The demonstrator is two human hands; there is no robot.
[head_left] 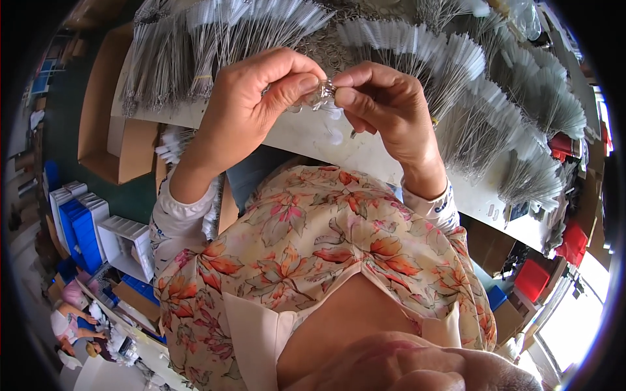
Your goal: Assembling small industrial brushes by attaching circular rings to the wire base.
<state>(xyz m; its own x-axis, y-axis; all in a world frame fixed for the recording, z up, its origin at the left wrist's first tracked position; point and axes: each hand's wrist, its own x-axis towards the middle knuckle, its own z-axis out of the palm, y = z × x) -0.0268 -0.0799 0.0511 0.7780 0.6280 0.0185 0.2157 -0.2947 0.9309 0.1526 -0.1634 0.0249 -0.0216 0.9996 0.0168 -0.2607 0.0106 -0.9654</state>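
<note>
Over the near edge of the white table (293,138), both hands meet at a small bunch of shiny metal rings (319,96). My left hand (251,98) pinches the bunch between thumb and forefinger. From the other side, my right hand (388,104) grips its edge with thumb and forefinger, the other fingers curled under. The fingertips cover part of the rings, so their exact make is hard to see. Behind the hands, more loose metal rings (331,45) lie in a heap. Bundles of thin wire-handled brushes (417,45) with white bristles flank that heap.
More brush bundles (486,127) spread along the table's right side, and others (163,58) lie at the left. An open cardboard box (98,153) stands left of the table. Beyond are white and blue bins (81,231). People (72,322) are at the lower left. Red bins (531,280) sit at the right.
</note>
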